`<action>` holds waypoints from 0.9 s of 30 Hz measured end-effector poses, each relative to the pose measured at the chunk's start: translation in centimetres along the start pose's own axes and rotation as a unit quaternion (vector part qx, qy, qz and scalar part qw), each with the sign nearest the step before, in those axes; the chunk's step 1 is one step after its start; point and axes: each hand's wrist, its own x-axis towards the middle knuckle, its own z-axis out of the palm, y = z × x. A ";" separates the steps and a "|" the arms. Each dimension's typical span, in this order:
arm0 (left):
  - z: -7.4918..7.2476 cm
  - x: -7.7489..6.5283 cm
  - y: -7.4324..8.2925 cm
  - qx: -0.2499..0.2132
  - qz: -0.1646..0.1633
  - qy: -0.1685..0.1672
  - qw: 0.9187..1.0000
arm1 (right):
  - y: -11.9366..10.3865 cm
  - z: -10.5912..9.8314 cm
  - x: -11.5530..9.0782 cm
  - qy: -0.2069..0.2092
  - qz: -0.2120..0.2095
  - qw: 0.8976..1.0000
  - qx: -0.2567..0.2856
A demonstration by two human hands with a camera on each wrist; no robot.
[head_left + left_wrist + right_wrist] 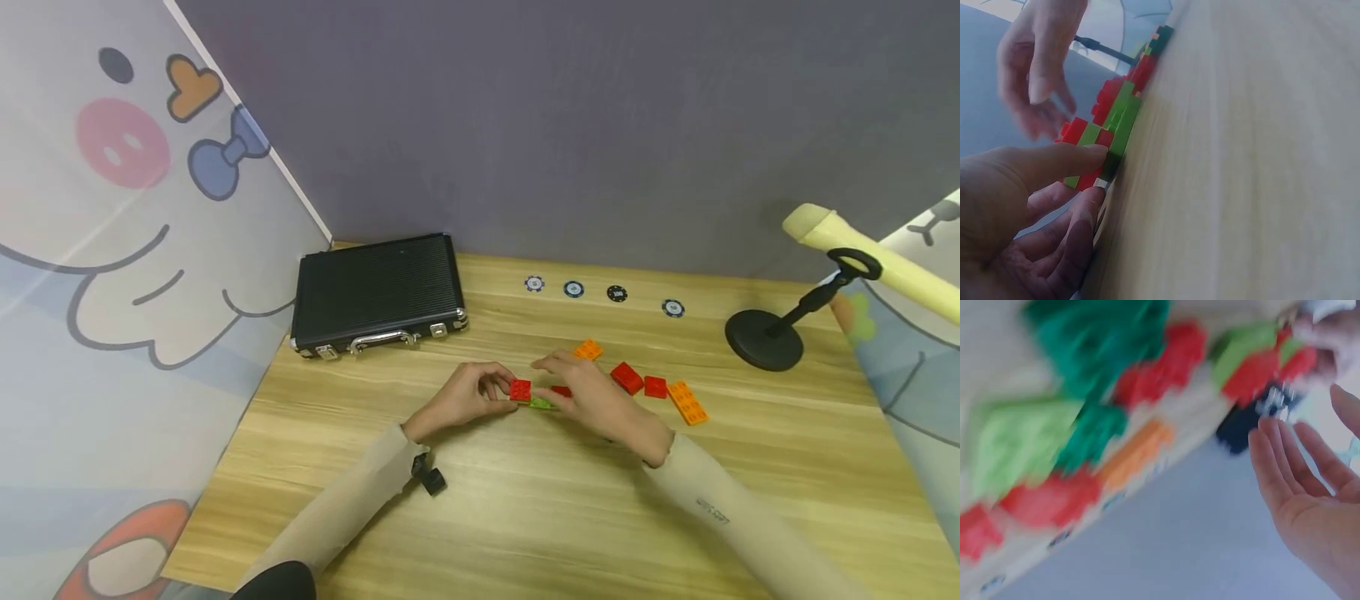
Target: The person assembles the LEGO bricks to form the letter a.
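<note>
- Red-and-lime stack of studded plastic bricks (pixel 521 390) sits low at the pale wood-grain tabletop (pixel 525 517), between my hands; clock directions run from it, as my head view shows.
- My left hand (pixel 474 396), at 9 o'clock, pinches the stack: thumb on one side, curled fingers on the other, the gap only as wide as the bricks.
- My right hand (pixel 588 396), at 3 o'clock, hovers just beside it, fingers apart and holding nothing.
- A lime-green plastic brick (pixel 541 402) lies at 4 o'clock, close to the stack; whether they are joined, I can't tell.
- At 2 o'clock, past my right fingers, I have a small orange studded brick (pixel 589 349).
- Farther along 3 o'clock come a thick red brick (pixel 627 377), a flat red square brick (pixel 656 387) and a long orange studded brick (pixel 687 403).
- A black ridged case with silver latches (pixel 378 292) lies at 10 o'clock.
- Four round patterned chips (pixel 573 289) run from 12 to 2 o'clock, near the grey wall (pixel 555 125).
</note>
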 end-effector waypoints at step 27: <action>0.0 -0.3 0.0 -0.010 -0.017 0.001 1.000 | 3.1 -1.9 -4.2 0.005 0.035 0.997 -0.068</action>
